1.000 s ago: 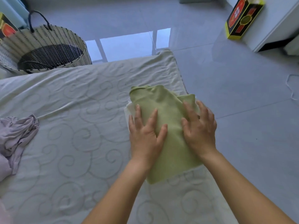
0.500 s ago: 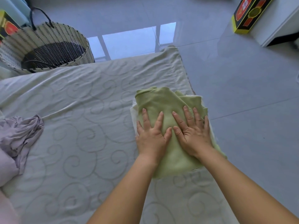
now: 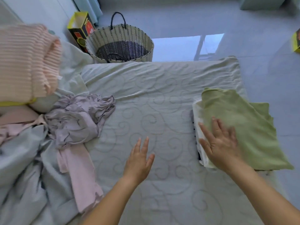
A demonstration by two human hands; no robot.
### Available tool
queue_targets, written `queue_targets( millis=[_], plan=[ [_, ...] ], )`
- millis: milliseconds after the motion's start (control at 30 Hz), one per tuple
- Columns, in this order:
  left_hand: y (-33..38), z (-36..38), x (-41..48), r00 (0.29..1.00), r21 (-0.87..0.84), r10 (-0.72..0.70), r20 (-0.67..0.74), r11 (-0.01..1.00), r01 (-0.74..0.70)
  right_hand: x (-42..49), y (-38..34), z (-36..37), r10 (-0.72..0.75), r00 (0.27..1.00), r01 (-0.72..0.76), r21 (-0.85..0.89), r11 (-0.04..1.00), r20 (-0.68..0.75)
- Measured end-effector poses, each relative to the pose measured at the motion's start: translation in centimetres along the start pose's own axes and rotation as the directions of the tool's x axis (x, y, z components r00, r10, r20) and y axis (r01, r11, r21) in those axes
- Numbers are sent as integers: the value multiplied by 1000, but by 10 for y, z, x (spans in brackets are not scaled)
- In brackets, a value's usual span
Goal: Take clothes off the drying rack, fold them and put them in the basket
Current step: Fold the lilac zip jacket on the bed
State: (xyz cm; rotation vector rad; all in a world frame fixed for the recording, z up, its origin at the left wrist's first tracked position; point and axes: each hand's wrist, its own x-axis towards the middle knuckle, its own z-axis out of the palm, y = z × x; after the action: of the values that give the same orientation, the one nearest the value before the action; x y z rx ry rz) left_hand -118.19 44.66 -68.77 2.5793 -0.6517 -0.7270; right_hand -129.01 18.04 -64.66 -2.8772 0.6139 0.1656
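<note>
A folded green garment [image 3: 246, 127] lies on top of a folded white one [image 3: 198, 120] at the right side of the bed. My right hand [image 3: 219, 142] rests flat on their left edge, fingers straight. With spread fingers, my left hand [image 3: 139, 158] hovers over the bare sheet [image 3: 154, 95] and holds nothing. A crumpled lilac garment [image 3: 78, 117] and a pink one [image 3: 78, 172] lie in a heap at the left. The woven basket [image 3: 120, 34] stands on the floor beyond the bed's far edge; nothing shows inside it.
A pink striped knit [image 3: 27, 60] hangs or lies at the far left, above pale blue bedding [image 3: 21, 176]. A yellow and black box [image 3: 81, 30] stands next to the basket. Another such box [image 3: 296, 43] shows at the right edge. Grey tiled floor [image 3: 267, 62] surrounds the bed.
My view has swung left, bringing the heap of clothes and the basket into sight. My left hand has lifted off the green garment and moved left; the right hand stays on the stack.
</note>
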Motion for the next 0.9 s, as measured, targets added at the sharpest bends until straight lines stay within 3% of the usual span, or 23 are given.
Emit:
queue_targets(
  millis=[67, 200, 367, 433, 500, 667, 767, 900],
  plan=[
    [-57, -19, -31, 994, 30, -107, -16, 994, 108, -10, -56, 17, -131, 991, 131, -9, 991, -4],
    [-158, -53, -76, 962, 17, -266, -62, 963, 268, -23, -166, 52, -280, 950, 280, 19, 960, 137],
    [-246, -83, -103, 925, -97, -370, -89, 927, 361, -21, -282, 95, -324, 900, 329, 33, 944, 290],
    [-272, -89, -110, 925, -107, -363, -109, 930, 352, -12, -320, 108, -275, 915, 261, 86, 962, 295],
    [-294, -96, -115, 936, -119, -332, -112, 940, 320, 5, -356, 118, -160, 928, 96, 198, 975, 338],
    [-333, -125, -115, 967, -173, -197, -162, 970, 168, 63, -422, 128, 121, 975, -191, 433, 881, 184],
    [-340, -138, -115, 974, -168, -102, -203, 983, 67, 101, -444, 130, 246, 963, -269, 398, 877, 110],
    [-340, -142, -120, 977, -201, 18, -213, 978, -62, 129, -459, 131, 381, 906, -422, 339, 841, 183]
  ],
)
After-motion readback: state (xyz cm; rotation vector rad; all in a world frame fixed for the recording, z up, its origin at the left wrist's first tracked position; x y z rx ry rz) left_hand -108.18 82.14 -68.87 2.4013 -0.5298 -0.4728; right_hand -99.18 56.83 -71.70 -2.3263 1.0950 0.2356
